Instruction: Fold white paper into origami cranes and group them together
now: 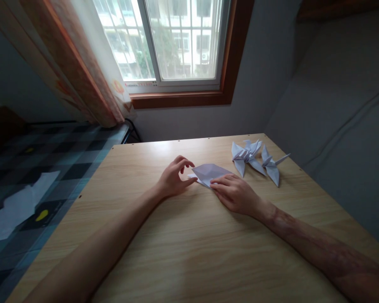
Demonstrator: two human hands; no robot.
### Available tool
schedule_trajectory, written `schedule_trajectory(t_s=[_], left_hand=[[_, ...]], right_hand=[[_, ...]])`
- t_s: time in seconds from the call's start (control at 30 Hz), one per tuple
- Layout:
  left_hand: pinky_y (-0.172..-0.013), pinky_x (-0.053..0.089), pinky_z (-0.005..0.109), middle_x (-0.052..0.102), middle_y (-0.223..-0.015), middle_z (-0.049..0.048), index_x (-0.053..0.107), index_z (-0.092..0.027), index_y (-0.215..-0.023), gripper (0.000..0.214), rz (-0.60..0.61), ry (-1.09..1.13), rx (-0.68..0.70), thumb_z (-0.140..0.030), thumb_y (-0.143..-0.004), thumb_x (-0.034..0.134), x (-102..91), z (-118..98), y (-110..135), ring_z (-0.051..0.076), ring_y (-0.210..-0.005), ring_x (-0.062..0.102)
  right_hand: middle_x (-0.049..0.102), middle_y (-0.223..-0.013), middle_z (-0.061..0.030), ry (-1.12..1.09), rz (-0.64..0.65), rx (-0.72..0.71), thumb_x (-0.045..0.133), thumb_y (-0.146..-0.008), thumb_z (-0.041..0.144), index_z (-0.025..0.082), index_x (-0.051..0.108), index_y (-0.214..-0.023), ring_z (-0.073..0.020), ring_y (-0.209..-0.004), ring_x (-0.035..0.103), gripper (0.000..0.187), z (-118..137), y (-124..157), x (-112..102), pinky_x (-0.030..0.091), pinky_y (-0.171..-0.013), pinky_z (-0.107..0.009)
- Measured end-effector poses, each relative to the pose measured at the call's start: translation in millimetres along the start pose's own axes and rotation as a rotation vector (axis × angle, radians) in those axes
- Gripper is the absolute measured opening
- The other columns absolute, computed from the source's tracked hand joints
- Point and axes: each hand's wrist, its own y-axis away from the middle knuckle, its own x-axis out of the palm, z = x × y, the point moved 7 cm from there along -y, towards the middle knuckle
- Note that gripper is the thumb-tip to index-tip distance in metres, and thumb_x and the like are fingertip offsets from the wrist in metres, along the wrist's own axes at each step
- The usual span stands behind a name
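Note:
A folded white sheet of paper [210, 171] lies on the wooden table [189, 252], partly creased into a pointed shape. My left hand [173, 177] rests at its left corner, fingers curled, thumb and fingertips touching the paper's edge. My right hand [235, 192] lies flat on the paper's near right edge, fingers stretched and pressing it down. Two finished white paper cranes sit to the right: one [246, 155] nearer the middle, another [271, 165] beside it.
The table stands against a grey wall below a window [173, 42] with a patterned curtain [82, 71] at the left. A checked bed cover [34, 168] with loose white paper sheets [15, 206] lies left of the table. A grey surface [344, 126] rises at the right.

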Motion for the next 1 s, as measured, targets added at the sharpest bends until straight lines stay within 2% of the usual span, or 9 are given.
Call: schedule_trajectory(t_s=[0.07, 0.17, 0.27, 0.4, 0.6, 0.77, 0.9, 1.0], left_hand=[[-0.081, 0.056, 0.031, 0.066, -0.112, 0.0073, 0.076, -0.023, -0.118, 0.032, 0.058, -0.036, 0.089, -0.034, -0.089, 0.085, -2.1, -3.5, -1.5, 0.015, -0.082, 0.058], [-0.076, 0.054, 0.029, 0.068, -0.113, 0.0071, 0.079, -0.025, -0.121, 0.028, 0.133, -0.085, 0.111, -0.034, -0.095, 0.081, -0.7, -4.0, -4.3, 0.014, -0.079, 0.059], [-0.072, 0.052, 0.028, 0.068, -0.105, 0.0059, 0.081, -0.022, -0.115, 0.023, 0.179, -0.104, 0.068, -0.037, -0.097, 0.08, 0.5, 1.3, -8.3, 0.012, -0.072, 0.056], [-0.066, 0.051, 0.026, 0.067, -0.093, 0.0054, 0.083, -0.019, -0.098, 0.023, 0.266, 0.023, -0.015, -0.039, -0.1, 0.075, -1.6, 11.6, -11.9, 0.012, -0.069, 0.058], [-0.07, 0.052, 0.025, 0.074, -0.098, 0.007, 0.084, -0.02, -0.098, 0.017, 0.455, 0.064, -0.049, -0.03, -0.099, 0.071, -3.6, 9.7, -8.2, 0.015, -0.08, 0.07], [-0.076, 0.051, 0.026, 0.076, -0.096, 0.004, 0.083, -0.021, -0.094, 0.01, 0.515, -0.068, 0.031, -0.022, -0.095, 0.072, -1.5, 7.3, -6.5, 0.014, -0.079, 0.071], [-0.081, 0.05, 0.027, 0.077, -0.094, 0.0016, 0.081, -0.023, -0.093, 0.011, 0.559, -0.157, 0.112, -0.019, -0.095, 0.071, 0.6, 5.6, -6.3, 0.014, -0.078, 0.071], [-0.084, 0.048, 0.029, 0.077, -0.092, 0.0008, 0.08, -0.024, -0.092, 0.012, 0.562, -0.226, 0.163, -0.018, -0.094, 0.07, -0.9, 0.0, -6.7, 0.015, -0.077, 0.07]], right_hand=[[0.078, -0.133, -0.0095, -0.013, -0.007, -0.005, 0.064, -0.103, 0.016, 0.026, 0.073, -0.131, -0.0301, -0.115, 0.074, 0.031, -1.2, 0.2, -0.5, 0.056, -0.104, -0.05], [0.078, -0.133, -0.0091, -0.021, -0.019, -0.014, 0.066, -0.101, 0.015, 0.027, 0.075, -0.129, -0.0303, -0.114, 0.074, 0.032, -0.3, -0.3, -1.3, 0.056, -0.105, -0.051], [0.079, -0.132, -0.0092, -0.028, -0.023, -0.006, 0.067, -0.1, 0.014, 0.027, 0.075, -0.128, -0.0303, -0.114, 0.074, 0.032, -0.3, -0.6, -1.3, 0.056, -0.105, -0.051], [0.078, -0.133, -0.0092, -0.033, -0.033, 0.016, 0.067, -0.099, 0.014, 0.026, 0.075, -0.125, -0.0301, -0.114, 0.073, 0.029, -2.7, -0.1, -1.6, 0.056, -0.105, -0.051], [0.08, -0.127, -0.0088, -0.052, -0.051, 0.059, 0.068, -0.098, 0.013, 0.026, 0.077, -0.112, -0.0288, -0.111, 0.074, 0.021, -6.2, 0.0, -4.1, 0.056, -0.102, -0.048], [0.079, -0.126, -0.0097, -0.044, -0.058, 0.083, 0.068, -0.099, 0.016, 0.025, 0.074, -0.115, -0.0287, -0.112, 0.074, 0.019, -7.3, 0.7, -3.5, 0.058, -0.102, -0.047], [0.078, -0.124, -0.0115, -0.041, -0.045, 0.109, 0.069, -0.1, 0.02, 0.024, 0.072, -0.128, -0.0301, -0.112, 0.073, 0.028, -9.0, 1.6, -0.9, 0.058, -0.101, -0.048], [0.078, -0.124, -0.012, -0.035, -0.034, 0.1, 0.067, -0.101, 0.019, 0.024, 0.075, -0.129, -0.0296, -0.11, 0.073, 0.029, -8.7, 1.6, 0.0, 0.058, -0.099, -0.047]])
